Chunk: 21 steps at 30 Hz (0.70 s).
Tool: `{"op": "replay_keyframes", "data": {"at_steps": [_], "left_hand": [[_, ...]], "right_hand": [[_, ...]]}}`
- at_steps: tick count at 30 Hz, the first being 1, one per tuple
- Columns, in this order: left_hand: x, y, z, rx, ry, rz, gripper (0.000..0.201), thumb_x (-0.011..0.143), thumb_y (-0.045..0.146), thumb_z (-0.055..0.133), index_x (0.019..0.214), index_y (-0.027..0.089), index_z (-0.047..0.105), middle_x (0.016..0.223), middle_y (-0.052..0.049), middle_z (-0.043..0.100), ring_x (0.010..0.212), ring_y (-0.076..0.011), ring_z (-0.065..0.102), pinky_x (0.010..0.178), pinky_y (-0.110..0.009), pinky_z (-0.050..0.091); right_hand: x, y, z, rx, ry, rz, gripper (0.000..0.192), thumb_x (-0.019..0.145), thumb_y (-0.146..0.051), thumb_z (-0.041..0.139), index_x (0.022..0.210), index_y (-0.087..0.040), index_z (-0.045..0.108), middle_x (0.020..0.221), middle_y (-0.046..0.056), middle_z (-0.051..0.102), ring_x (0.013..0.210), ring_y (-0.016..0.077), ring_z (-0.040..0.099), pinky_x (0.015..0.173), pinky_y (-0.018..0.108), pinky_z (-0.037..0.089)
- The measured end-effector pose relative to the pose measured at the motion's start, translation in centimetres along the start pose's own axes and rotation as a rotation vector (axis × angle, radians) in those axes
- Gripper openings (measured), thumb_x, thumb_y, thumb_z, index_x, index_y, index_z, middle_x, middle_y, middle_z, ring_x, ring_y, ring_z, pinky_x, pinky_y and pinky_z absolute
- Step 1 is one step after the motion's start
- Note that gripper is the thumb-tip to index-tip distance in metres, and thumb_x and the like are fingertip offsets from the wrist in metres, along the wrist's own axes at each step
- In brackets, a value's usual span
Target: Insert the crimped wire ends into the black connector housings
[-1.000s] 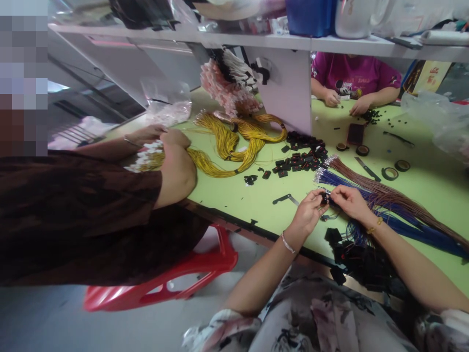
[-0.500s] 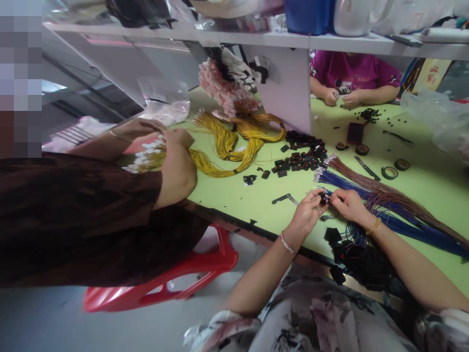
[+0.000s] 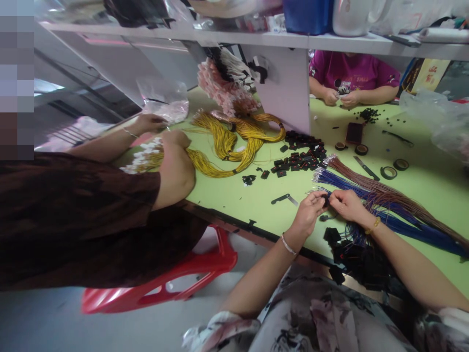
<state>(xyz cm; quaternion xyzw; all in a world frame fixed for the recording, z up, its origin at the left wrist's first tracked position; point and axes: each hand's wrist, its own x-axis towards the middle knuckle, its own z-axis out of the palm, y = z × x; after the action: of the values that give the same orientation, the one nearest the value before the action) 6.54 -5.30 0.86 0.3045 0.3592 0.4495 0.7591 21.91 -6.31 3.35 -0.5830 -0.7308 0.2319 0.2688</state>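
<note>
The left hand [image 3: 307, 211] and the right hand [image 3: 346, 204] meet just above the near edge of the green table [image 3: 249, 195], fingertips together on a small black connector [image 3: 324, 196]. The left thumb and fingers pinch it closed; the right hand's fingers are closed on a thin wire at the connector, though the wire itself is too fine to make out clearly.

Over the last second little has changed. Both hands stay in the same spot, pressed together, and the right hand has drawn slightly closer to the left, so the gap between them is now shut. I judge that a wire end is being seated in the connector, a fine fitting step still under way rather than finished.

Just right of the hands lie the blue wires [image 3: 366, 193] and, beyond them, the brown wires [image 3: 381, 190], fanning to the right. A heap of black wired parts [image 3: 362, 259] sits at the near edge under the right forearm. Loose black connectors [image 3: 302, 156] lie further off, with yellow wires [image 3: 234, 142] to their left.

On the left a co-worker's arm [image 3: 176, 166] rests by the yellow bundle; the other hand has moved out toward a plastic bag [image 3: 164, 102]. At the far side another person's hands [image 3: 340, 98] have come together.
</note>
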Motion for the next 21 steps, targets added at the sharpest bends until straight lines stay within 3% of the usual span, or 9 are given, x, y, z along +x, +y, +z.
{"op": "replay_keyframes", "data": {"at_steps": [6,17,21], "left_hand": [[-0.3,-0.1,0.1,0.048,0.046,-0.013,0.028,0.065,0.026,0.077,0.089,0.016,0.067,0.091,-0.004,0.061,0.078,-0.0117,0.056,0.079,-0.031,0.05],[-0.5,-0.5,0.4,0.093,0.079,0.003,0.028,0.064,0.027,0.075,0.088,0.015,0.066,0.086,-0.004,0.061,0.075,-0.0123,0.055,0.075,-0.03,0.048],[-2.3,-1.0,1.0,0.262,0.032,0.098,0.021,0.073,0.027,0.067,0.093,0.018,0.064,0.081,-0.003,0.06,0.07,-0.0121,0.053,0.07,-0.028,0.046]], "right_hand": [[0.0,0.0,-0.7,0.001,-0.094,-0.101,0.024,0.084,-0.024,0.044,0.063,-0.017,0.053,0.053,-0.003,0.048,0.05,0.009,0.037,0.051,0.022,0.025],[0.3,0.2,-0.5,0.015,-0.11,-0.056,0.022,0.078,-0.021,0.048,0.057,-0.017,0.051,0.049,-0.004,0.045,0.047,0.0084,0.034,0.049,0.022,0.024],[0.7,1.0,-1.7,0.119,-0.202,-0.035,0.021,0.086,-0.027,0.044,0.073,-0.017,0.056,0.059,-0.002,0.053,0.053,0.01,0.043,0.053,0.021,0.03]]}}
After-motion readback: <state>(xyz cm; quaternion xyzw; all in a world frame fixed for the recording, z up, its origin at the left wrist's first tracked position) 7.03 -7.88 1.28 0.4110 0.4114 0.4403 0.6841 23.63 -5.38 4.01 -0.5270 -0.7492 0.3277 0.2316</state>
